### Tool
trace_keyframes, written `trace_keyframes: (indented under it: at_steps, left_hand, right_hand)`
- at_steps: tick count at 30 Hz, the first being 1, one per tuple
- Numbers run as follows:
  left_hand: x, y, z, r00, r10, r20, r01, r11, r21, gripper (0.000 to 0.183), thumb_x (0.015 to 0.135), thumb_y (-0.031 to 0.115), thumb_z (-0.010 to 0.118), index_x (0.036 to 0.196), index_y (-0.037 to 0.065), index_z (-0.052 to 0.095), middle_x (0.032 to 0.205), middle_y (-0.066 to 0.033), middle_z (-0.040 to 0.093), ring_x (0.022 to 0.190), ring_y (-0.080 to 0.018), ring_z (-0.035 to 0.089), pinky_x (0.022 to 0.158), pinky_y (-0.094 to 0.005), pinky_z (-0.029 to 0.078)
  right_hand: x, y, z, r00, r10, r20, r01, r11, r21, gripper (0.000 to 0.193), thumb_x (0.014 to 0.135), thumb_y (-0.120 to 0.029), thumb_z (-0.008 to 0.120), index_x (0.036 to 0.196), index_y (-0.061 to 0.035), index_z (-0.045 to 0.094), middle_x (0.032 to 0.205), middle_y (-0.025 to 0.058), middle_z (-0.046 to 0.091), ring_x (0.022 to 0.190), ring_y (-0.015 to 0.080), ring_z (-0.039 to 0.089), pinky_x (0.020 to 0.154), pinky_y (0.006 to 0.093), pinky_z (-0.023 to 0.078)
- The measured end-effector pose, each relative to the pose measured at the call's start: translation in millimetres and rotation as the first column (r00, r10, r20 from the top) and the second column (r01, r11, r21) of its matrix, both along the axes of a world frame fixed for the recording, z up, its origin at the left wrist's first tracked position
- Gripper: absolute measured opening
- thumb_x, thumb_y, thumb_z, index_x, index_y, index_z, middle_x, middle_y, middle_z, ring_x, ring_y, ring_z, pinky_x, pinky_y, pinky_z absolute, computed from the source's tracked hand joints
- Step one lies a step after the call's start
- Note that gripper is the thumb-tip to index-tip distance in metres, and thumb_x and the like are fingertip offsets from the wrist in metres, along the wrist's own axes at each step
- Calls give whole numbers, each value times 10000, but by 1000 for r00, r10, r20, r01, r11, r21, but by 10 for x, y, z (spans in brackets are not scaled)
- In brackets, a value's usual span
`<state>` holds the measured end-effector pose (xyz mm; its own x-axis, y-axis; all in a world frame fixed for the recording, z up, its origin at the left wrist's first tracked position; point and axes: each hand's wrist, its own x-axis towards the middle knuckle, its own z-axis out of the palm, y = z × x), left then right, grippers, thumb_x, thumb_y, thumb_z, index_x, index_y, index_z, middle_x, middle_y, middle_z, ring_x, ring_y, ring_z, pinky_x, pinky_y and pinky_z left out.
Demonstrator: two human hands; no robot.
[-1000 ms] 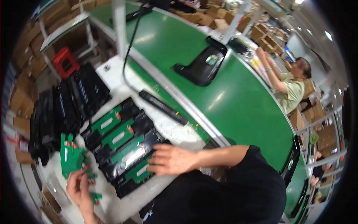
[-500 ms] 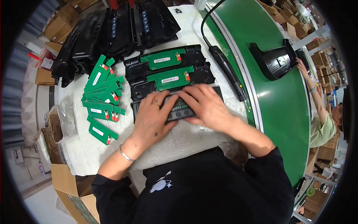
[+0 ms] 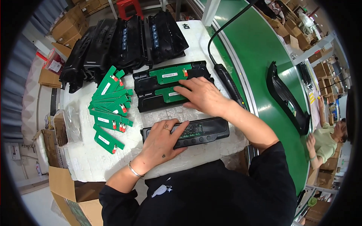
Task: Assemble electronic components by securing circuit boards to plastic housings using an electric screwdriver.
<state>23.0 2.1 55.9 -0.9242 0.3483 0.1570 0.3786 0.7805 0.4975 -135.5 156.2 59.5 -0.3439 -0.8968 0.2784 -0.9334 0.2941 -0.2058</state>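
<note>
A black plastic panel (image 3: 211, 130) with a row of round buttons along its near side lies closest to me on the white foam-topped table. My left hand (image 3: 160, 139) is closed over its left part, fingers across the top and thumb at the near edge. Beyond it lie two more black panels holding green circuit boards. My right hand (image 3: 205, 96) is over the nearer one, fingers spread on or just above its circuit board (image 3: 166, 94); it hides that panel's right part. The farther panel's circuit board (image 3: 169, 74) has a white label and a red connector.
Loose green circuit boards (image 3: 109, 116) are fanned out at left. Large black housings (image 3: 124, 41) stand behind them. A black corded tool (image 3: 228, 83) lies at right beside the green conveyor (image 3: 260, 75), where a curved black part (image 3: 286, 100) sits near a co-worker (image 3: 324, 143).
My right hand has left the button panel and moved up to the panel behind it. The button panel has come nearer to me, opening a gap. The curved conveyor part has turned.
</note>
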Motion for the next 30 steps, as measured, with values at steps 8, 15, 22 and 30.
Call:
trace_keyframes:
  at_steps: [8,15,22,30]
  left_hand:
    - [-34,-31,31,999,-20,-34,20,1000,19,648,609,279,719,1171,85,461,1026,-111,484,943,-278,478,805,-370,382]
    - [5,72,-2,998,-42,-53,40,999,-25,720,584,299,720,1203,57,440,1048,-144,498,953,-287,477,834,-379,366]
    - [-106,100,61,968,-96,-231,63,987,-146,719,573,210,739,1183,4,421,1188,-196,420,1108,-376,388,932,-438,316]
    - [-71,98,769,914,-84,-398,44,993,-107,731,609,332,770,1180,11,444,1072,-192,494,946,-362,486,801,-442,406]
  right_hand:
    - [-586,-273,69,991,-42,-130,21,987,-161,468,699,-224,649,1085,-1,503,983,148,555,949,299,522,824,364,408]
    - [-565,-338,-215,999,-34,24,32,996,81,753,472,-368,734,1093,-29,475,963,160,521,939,332,496,798,399,419]
    - [-245,28,79,974,-220,52,223,972,-75,635,418,-329,759,917,-19,516,895,161,499,861,315,506,723,384,432]
    - [461,183,8,990,81,114,-81,997,-10,748,393,-424,742,985,-24,517,921,159,481,857,313,500,676,396,432]
